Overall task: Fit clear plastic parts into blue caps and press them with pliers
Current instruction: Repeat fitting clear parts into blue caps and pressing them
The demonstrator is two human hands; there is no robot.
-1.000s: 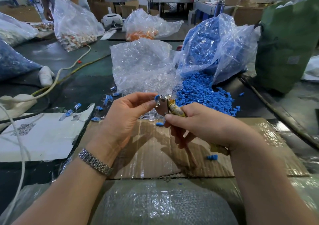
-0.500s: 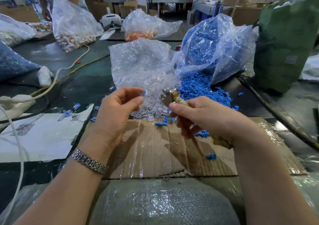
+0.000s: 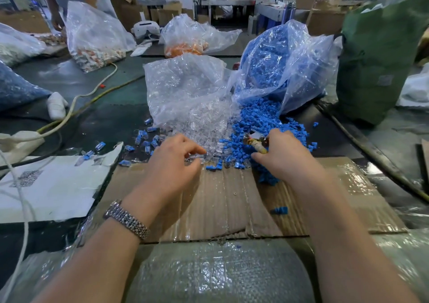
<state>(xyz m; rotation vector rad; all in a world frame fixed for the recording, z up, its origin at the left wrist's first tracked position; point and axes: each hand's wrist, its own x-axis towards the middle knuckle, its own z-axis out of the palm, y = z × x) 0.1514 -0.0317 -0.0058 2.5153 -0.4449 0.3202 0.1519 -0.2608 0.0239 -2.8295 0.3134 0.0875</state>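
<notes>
Cluttered desk: left hand (image 3: 173,163) picks among light, slippery clear parts (image 3: 209,126); right hand (image 3: 282,157) grasps pliers (image 3: 255,143) over blue caps (image 3: 260,119). Pinch parts by their sides.

- Bright, even indoor light falls from above; colours read clearly.
- White glare streaks the plastic bags (image 3: 185,86) and the taped cardboard sheet (image 3: 222,200) at the near edge of the tabletop (image 3: 111,121).
- Soft, short shadows lie under both hands on the cardboard.
- The far workshop is hazy and out of focus.
- Wide-angle bending stretches the edges; the green sack (image 3: 380,54) at right looks smeared.
</notes>
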